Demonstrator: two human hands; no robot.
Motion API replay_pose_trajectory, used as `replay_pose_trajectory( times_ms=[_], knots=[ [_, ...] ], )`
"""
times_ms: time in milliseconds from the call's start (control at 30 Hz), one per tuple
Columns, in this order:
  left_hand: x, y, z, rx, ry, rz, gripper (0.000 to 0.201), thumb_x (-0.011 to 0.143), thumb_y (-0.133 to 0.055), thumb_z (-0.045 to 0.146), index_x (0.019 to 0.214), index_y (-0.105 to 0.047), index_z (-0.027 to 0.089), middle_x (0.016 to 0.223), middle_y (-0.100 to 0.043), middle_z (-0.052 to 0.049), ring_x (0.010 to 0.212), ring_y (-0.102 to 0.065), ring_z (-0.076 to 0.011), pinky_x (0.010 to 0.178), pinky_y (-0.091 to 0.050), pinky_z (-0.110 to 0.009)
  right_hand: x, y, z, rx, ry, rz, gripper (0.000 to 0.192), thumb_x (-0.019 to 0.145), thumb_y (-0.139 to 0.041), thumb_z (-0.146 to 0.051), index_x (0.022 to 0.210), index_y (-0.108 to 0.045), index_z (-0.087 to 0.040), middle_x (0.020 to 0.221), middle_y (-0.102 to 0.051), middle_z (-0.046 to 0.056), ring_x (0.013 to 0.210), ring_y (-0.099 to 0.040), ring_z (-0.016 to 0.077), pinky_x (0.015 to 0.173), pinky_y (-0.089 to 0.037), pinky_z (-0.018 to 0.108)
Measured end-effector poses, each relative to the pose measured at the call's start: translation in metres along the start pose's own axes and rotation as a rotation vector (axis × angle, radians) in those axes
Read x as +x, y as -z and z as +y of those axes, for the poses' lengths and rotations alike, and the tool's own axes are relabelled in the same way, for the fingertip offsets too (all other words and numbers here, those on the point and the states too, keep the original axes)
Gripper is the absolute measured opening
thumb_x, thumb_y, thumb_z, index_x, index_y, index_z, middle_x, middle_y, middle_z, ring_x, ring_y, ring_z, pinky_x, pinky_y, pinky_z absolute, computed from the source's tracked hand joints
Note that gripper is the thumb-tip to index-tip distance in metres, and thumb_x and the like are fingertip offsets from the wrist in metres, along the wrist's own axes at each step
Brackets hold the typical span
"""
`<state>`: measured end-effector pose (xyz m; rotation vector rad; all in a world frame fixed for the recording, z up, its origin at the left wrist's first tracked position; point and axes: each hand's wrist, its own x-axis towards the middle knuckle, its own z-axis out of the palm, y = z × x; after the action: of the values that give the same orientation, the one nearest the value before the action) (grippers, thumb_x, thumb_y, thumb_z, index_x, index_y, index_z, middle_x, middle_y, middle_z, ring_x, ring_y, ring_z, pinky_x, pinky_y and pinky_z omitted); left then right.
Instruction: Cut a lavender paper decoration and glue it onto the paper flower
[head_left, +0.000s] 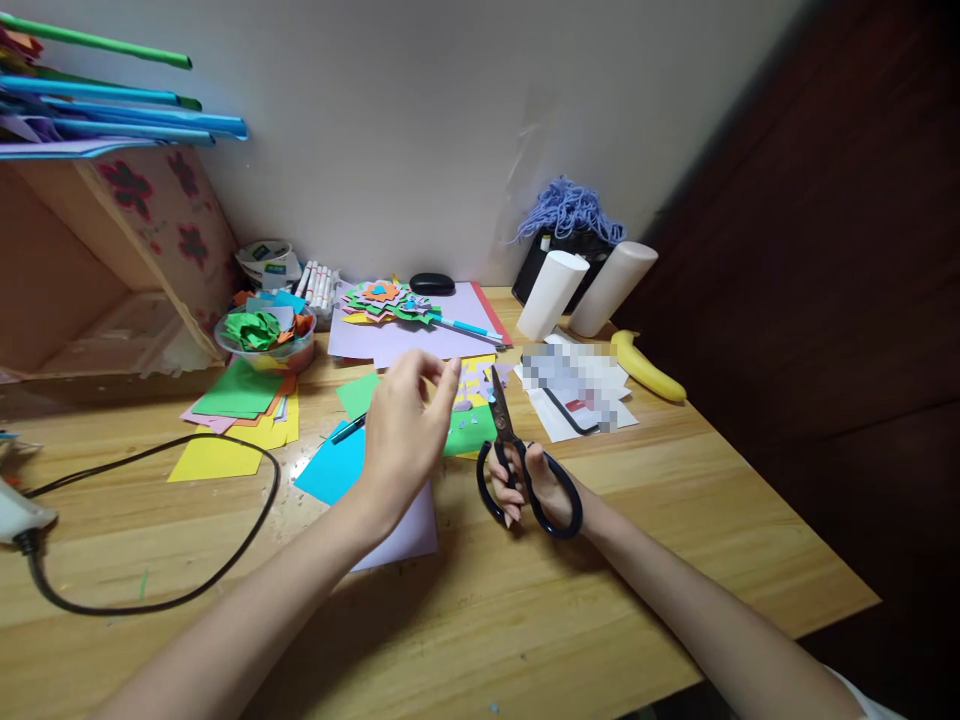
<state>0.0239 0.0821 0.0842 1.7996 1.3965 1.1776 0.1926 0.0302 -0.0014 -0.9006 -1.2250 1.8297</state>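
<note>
My right hand [551, 485] has its fingers through the black handles of a pair of scissors [502, 405], whose dark blades point up and look nearly closed. To the left, my left hand [409, 425] is raised over the colored paper with thumb and fingers curled in a pinch; whatever it may hold is too small or hidden to name. Beneath and beside it lie a blue sheet [326, 468], a lilac sheet [409, 535], a dark pen [349, 428] and a green sheet [472, 432] with tiny paper scraps. A small light-blue bit shows by the blades.
Paper flowers [382, 300] lie on lilac paper at the back. A tub of crumpled paper [266, 345], markers [319, 285] and stacked sheets [240, 390] are left. White rolls [551, 295], a phone-like object [574, 395] and a banana [649, 370] are right. A black cable [276, 490] loops front left.
</note>
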Motion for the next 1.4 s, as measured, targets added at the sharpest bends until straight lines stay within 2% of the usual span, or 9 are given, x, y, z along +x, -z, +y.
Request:
replay_pose_trajectory(
  times_ms=[33,100,167,333,533,933,1233,1400],
  knots=[
    [-0.003,-0.001,0.002,-0.012,0.044,-0.136,0.032,0.083,-0.049,0.044,0.067,-0.060,0.018,0.067,-0.061,-0.002,0.063,-0.053,-0.0150,0.060,-0.037,-0.027,0.000,0.000,0.000,0.011,0.003,0.003,0.070,0.055,-0.040,-0.088,0.069,-0.041,-0.019,0.046,-0.036,-0.009,0.035,-0.041,0.0073,0.040,-0.044,0.022],
    [-0.006,-0.006,0.004,-0.101,0.156,-0.381,0.036,0.083,-0.048,0.044,0.062,-0.060,0.017,0.059,-0.060,-0.002,0.056,-0.053,-0.0145,0.055,-0.035,-0.026,0.001,0.001,-0.001,0.011,0.012,0.000,0.070,0.056,-0.040,-0.088,0.070,-0.042,-0.019,0.046,-0.037,-0.009,0.036,-0.041,0.0077,0.040,-0.044,0.023],
    [-0.006,-0.011,0.003,-0.213,0.241,-0.469,0.033,0.082,-0.050,0.041,0.063,-0.060,0.016,0.062,-0.062,-0.002,0.057,-0.054,-0.0138,0.055,-0.037,-0.025,0.000,0.000,0.000,0.001,0.009,-0.007,0.070,0.057,-0.040,-0.087,0.070,-0.042,-0.019,0.047,-0.038,-0.008,0.036,-0.042,0.0080,0.040,-0.043,0.022],
    [-0.001,-0.016,-0.003,-0.385,0.320,-0.405,0.018,0.075,-0.061,0.030,0.066,-0.060,0.014,0.064,-0.061,0.000,0.056,-0.052,-0.0106,0.059,-0.040,-0.023,-0.002,-0.001,0.001,-0.022,-0.004,-0.036,0.068,0.060,-0.039,-0.086,0.071,-0.043,-0.018,0.048,-0.037,-0.008,0.036,-0.042,0.0073,0.039,-0.041,0.020],
    [0.000,-0.014,-0.001,-0.401,0.382,-0.384,0.016,0.074,-0.062,0.028,0.067,-0.060,0.014,0.061,-0.061,-0.001,0.056,-0.054,-0.0112,0.056,-0.039,-0.023,-0.002,0.002,0.004,-0.033,0.013,-0.043,0.068,0.061,-0.040,-0.085,0.071,-0.043,-0.018,0.047,-0.036,-0.009,0.035,-0.042,0.0072,0.038,-0.041,0.019],
    [0.000,-0.015,-0.004,-0.353,0.338,-0.339,0.020,0.075,-0.057,0.031,0.066,-0.059,0.013,0.064,-0.061,-0.001,0.057,-0.051,-0.0101,0.058,-0.039,-0.023,-0.001,0.005,0.005,-0.042,0.018,-0.057,0.065,0.061,-0.044,-0.083,0.069,-0.042,-0.018,0.047,-0.037,-0.009,0.035,-0.041,0.0066,0.037,-0.041,0.019],
    [-0.001,-0.017,-0.003,-0.399,0.304,-0.357,0.014,0.074,-0.059,0.024,0.066,-0.059,0.013,0.062,-0.060,0.000,0.055,-0.051,-0.0091,0.057,-0.040,-0.022,-0.005,-0.001,-0.001,-0.074,0.004,-0.065,0.075,0.059,-0.026,-0.089,0.074,-0.043,-0.018,0.051,-0.042,-0.006,0.042,-0.050,0.0109,0.047,-0.047,0.026],
    [0.000,-0.016,-0.006,-0.365,0.305,-0.366,0.015,0.073,-0.059,0.026,0.067,-0.059,0.013,0.061,-0.060,-0.001,0.054,-0.052,-0.0093,0.057,-0.040,-0.022,-0.004,0.000,0.001,-0.062,0.002,-0.070,0.073,0.058,-0.029,-0.089,0.073,-0.042,-0.019,0.050,-0.040,-0.007,0.040,-0.047,0.0097,0.044,-0.046,0.024]
  ],
)
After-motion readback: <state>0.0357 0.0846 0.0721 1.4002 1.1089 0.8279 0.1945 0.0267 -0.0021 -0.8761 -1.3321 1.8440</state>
